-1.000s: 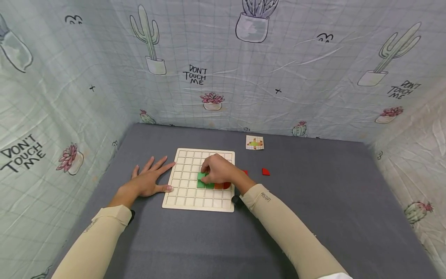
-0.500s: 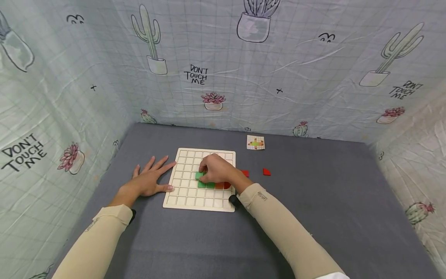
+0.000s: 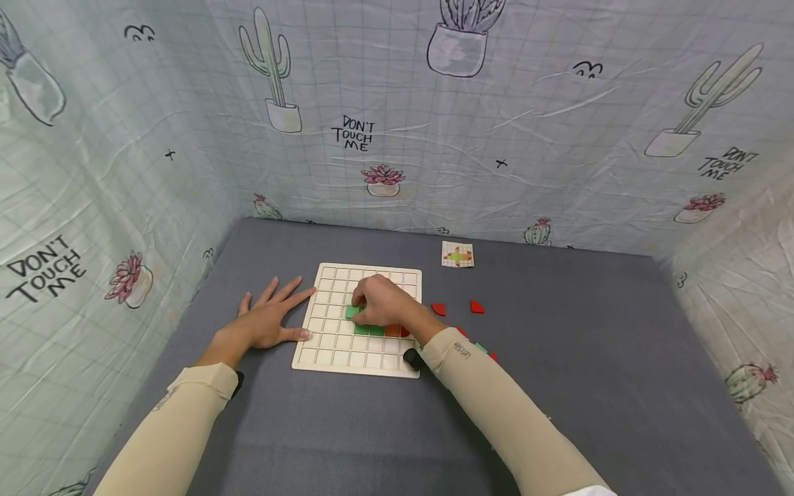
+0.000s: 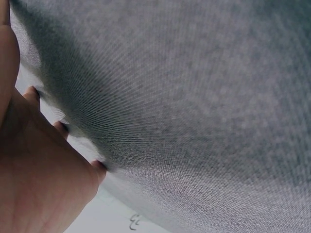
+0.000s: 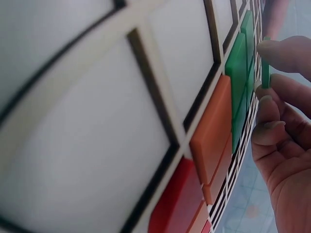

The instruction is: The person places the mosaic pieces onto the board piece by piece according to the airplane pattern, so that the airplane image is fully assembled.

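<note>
The right hand (image 3: 384, 303) was over the middle of a square, pale wooden board with a grid of cells (image 3: 338, 358). Its grip pinched a thin green square tile (image 5: 266, 68) between thumb and forefinger; whether the tile touched the board could not be told. Just beside it, set in the grid, lay flat green tiles (image 5: 236, 63), then flat orange tiles (image 5: 214, 131) adjoining them, and a red piece (image 5: 175, 199) at the near end of the row in the right wrist view.

The left hand (image 3: 263, 324) rested with its grip spread wide on the grey cloth-covered counter (image 3: 620, 386), thumb and forefinger touching the board's left edge.

To the right of the board lay two red quarter-round pieces (image 3: 476, 306), apart from each other. More red bits (image 3: 461, 331) and a green bit (image 3: 481, 347) showed past the beige right sleeve (image 3: 515, 406), partly hidden by it. A small square card printed with a coloured figure (image 3: 457, 254) lay farther back, near a pale cactus-print cloth (image 3: 527, 103).
</note>
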Demonstrator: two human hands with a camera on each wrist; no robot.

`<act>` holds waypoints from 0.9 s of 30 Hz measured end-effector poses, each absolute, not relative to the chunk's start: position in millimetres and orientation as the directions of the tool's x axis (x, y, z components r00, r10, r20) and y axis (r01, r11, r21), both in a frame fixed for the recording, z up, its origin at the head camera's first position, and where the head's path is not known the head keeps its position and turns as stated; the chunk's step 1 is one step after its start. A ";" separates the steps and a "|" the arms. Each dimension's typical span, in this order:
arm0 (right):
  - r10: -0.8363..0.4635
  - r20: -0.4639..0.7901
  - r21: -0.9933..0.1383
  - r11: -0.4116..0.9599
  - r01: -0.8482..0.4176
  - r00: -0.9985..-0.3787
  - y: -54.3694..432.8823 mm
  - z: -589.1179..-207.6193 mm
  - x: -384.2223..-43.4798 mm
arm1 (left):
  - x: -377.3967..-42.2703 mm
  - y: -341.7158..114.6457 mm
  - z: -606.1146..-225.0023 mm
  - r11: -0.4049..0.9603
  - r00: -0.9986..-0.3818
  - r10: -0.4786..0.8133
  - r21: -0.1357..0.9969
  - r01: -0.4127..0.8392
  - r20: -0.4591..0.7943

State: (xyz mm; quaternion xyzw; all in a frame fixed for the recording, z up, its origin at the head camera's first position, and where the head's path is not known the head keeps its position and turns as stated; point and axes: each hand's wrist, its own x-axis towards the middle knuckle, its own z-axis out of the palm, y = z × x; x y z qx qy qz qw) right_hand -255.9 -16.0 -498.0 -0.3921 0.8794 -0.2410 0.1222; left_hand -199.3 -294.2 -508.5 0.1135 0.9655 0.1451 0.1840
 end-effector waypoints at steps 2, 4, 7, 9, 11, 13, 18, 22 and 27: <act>-0.744 -0.024 -0.506 0.585 -0.634 -0.668 -17.4 -498.5 -255.8 | -199.0 -294.0 -508.6 0.933 -0.907 0.272 0.319 0.167 -0.322; -0.742 -0.028 -0.490 0.594 -0.638 -0.670 -19.1 -498.5 -255.4 | -198.8 -293.8 -508.6 0.934 -0.908 0.269 0.316 0.165 -0.321; -0.745 -0.031 -0.459 0.603 -0.652 -0.667 -21.3 -498.6 -254.5 | -198.5 -293.2 -508.2 0.938 -0.910 0.266 0.304 0.168 -0.318; -0.745 -0.035 -0.446 0.609 -0.656 -0.666 -22.5 -498.1 -253.8 | -198.4 -292.6 -507.1 0.939 -0.911 0.265 0.298 0.170 -0.316; -0.743 -0.039 -0.443 0.612 -0.655 -0.668 -23.4 -497.7 -253.2 | -198.3 -291.8 -505.7 0.941 -0.912 0.265 0.292 0.174 -0.312; -0.738 -0.042 -0.449 0.616 -0.647 -0.673 -24.1 -497.1 -252.7 | -198.2 -291.2 -504.2 0.941 -0.913 0.266 0.291 0.175 -0.310; -0.726 -0.057 -0.452 0.631 -0.631 -0.685 -24.9 -497.1 -252.2 | -199.1 -291.1 -504.7 0.941 -0.914 0.265 0.287 0.176 -0.307; -0.723 -0.058 -0.456 0.633 -0.626 -0.689 -26.9 -497.7 -252.5 | -200.1 -292.5 -506.9 0.944 -0.914 0.266 0.276 0.182 -0.306; -0.707 -0.048 -0.450 0.646 -0.617 -0.706 -28.7 -498.4 -250.7 | -199.5 -292.0 -506.4 0.945 -0.915 0.267 0.269 0.187 -0.303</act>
